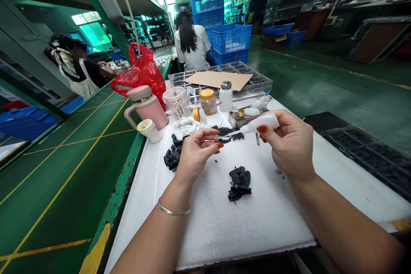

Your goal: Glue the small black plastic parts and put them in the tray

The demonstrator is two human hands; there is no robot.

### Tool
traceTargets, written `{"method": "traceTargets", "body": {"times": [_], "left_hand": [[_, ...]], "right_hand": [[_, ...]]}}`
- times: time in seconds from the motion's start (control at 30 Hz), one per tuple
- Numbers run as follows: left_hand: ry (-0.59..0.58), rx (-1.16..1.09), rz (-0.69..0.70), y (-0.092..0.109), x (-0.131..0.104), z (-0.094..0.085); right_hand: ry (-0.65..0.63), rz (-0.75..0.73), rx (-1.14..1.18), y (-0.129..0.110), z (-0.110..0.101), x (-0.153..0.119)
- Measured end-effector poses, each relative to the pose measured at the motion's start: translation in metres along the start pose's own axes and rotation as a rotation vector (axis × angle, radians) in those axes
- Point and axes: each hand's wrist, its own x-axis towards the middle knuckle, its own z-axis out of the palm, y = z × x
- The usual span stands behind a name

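Note:
Between its thumb and fingers, my left hand [199, 150] pinches a small black part [224, 140]. My right hand [290, 141] is wrapped round a white squeeze bottle [260, 124], tilted so that its thin nozzle points left at the black part. Whether the tip touches the part, I cannot tell. Behind the hands lies a heap of tiny black rings [226, 130]. A pile of black pieces [173, 153] sits left of my left hand, partly hidden by it. Nearer to me is a second small pile of black pieces [239, 183] on the white work surface [212, 231].
Along the back stand a pink thermos mug [149, 109], a plastic cup [176, 100], a yellow-lidded jar [208, 102] and a white dispenser bottle [226, 96]. A red bag [146, 68] is behind them. Left runs a green conveyor belt [73, 150]. Two people work farther off.

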Motion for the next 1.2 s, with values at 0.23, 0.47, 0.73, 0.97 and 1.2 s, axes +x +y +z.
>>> {"method": "traceTargets", "body": {"times": [0.23, 0.47, 0.73, 0.97, 1.2], "left_hand": [[0.004, 0.0, -0.003, 0.0021, 0.0001, 0.0021], [0.007, -0.006, -0.006, 0.0018, -0.0001, 0.0017], [0.015, -0.015, -0.009, 0.0024, 0.0002, 0.0018], [0.012, -0.009, -0.008, 0.0025, -0.0004, 0.0021], [0.017, -0.004, -0.015, 0.0025, -0.0001, 0.0017]], "right_hand": [[0.008, 0.005, -0.035, -0.0001, -0.0009, 0.0007], [0.012, 0.001, -0.056, -0.0014, -0.0012, 0.0006], [0.021, -0.007, -0.042, -0.0016, -0.0013, 0.0009], [0.02, -0.014, -0.04, -0.0016, -0.0019, 0.0], [0.005, 0.009, -0.06, -0.0031, -0.0013, -0.0002]]}}
